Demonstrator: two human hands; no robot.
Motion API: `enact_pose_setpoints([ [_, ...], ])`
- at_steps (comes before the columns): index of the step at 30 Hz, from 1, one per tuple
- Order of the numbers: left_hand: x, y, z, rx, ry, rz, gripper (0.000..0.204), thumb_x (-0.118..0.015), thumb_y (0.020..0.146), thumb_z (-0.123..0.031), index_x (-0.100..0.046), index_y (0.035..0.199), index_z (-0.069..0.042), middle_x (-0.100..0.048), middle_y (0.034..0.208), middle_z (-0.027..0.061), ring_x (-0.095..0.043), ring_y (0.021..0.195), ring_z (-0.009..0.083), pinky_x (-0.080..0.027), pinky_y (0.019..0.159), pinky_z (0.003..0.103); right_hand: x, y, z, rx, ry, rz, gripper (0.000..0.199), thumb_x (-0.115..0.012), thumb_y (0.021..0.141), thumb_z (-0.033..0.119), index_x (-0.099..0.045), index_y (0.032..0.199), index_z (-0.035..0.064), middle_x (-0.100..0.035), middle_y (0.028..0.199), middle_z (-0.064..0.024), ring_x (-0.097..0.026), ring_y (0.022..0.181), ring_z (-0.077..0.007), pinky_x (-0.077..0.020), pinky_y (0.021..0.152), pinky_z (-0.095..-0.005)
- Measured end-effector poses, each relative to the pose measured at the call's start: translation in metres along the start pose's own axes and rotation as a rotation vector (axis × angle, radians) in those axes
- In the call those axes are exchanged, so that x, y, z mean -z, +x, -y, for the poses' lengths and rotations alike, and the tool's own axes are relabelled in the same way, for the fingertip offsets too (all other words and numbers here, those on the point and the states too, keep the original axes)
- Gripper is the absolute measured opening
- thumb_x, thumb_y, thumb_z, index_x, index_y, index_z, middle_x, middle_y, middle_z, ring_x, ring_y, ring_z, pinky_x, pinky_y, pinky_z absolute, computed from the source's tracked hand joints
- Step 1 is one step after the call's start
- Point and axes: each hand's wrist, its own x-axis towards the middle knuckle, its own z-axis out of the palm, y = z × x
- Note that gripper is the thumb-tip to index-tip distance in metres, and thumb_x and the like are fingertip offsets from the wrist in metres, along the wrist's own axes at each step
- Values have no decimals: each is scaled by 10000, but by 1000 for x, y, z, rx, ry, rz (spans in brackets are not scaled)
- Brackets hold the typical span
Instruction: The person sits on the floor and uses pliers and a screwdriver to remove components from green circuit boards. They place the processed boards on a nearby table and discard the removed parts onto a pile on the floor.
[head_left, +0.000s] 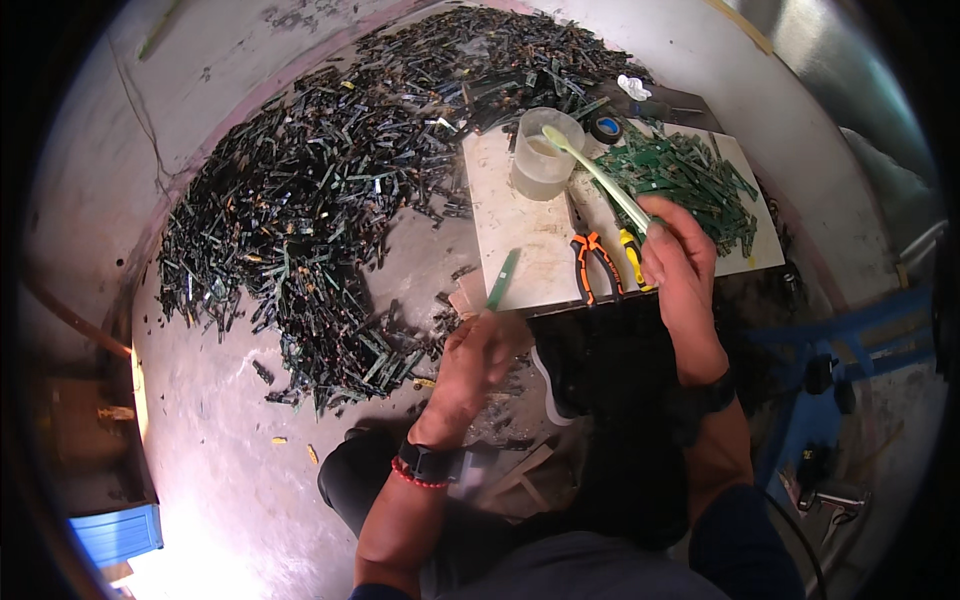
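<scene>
My left hand (pixel 478 362) holds a narrow green circuit-board strip (pixel 503 279) upright, just off the left edge of a white board (pixel 520 225). My right hand (pixel 680 262) grips the handle of a pale green toothbrush (pixel 597 172). Its head rests on the rim of a translucent plastic cup (pixel 543 152) holding cloudy liquid. A heap of green circuit-board strips (pixel 685 180) lies on the board's right half, just beyond my right hand.
Orange-handled pliers (pixel 590 265) and a yellow-handled tool (pixel 632 258) lie on the board near my right hand. A large dark pile of strips (pixel 330 200) covers the concrete floor to the left. A tape roll (pixel 606 128) sits behind the cup.
</scene>
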Motion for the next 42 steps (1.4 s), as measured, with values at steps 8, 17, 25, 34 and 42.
enact_pose_setpoints([
  [8,-5,-5,0,-11,31,94,288,-462,966,-336,-481,810,-95,-417,600,-2,-347,452,93,-283,411,215,-8,28,-8,-49,35,-49,171,-581,898,100,-583,1047,17,-558,688,-1,-466,556,-44,-356,479,-193],
  [17,-4,-6,4,30,38,113,297,-453,976,-340,-483,832,-82,-412,606,0,-356,456,94,-299,416,207,-27,37,-21,-66,-105,-72,304,-642,859,200,-584,1080,-1,-643,784,-56,-563,628,-98,-434,526,-235],
  [25,-14,-15,2,35,45,151,272,-483,969,-317,-501,846,-75,-419,645,-4,-369,539,80,-296,438,191,-42,13,-26,-367,-475,413,290,-619,869,271,-631,887,-17,-624,681,-41,-530,554,-95,-429,512,-252],
  [34,-12,-16,0,32,-14,212,384,-487,938,-448,-475,778,-100,-400,627,-12,-344,520,71,-286,434,189,-5,27,-31,-292,-140,-46,124,-634,868,166,-621,889,45,-578,637,-17,-459,455,-40,-373,388,-182],
  [42,-2,-11,6,17,29,57,344,-495,939,-386,-448,756,-99,-393,603,-2,-336,462,94,-284,416,211,104,51,-34,-219,-6,-631,273,-550,900,161,-506,1122,9,-637,867,-120,-627,662,-167,-451,489,-255],
])
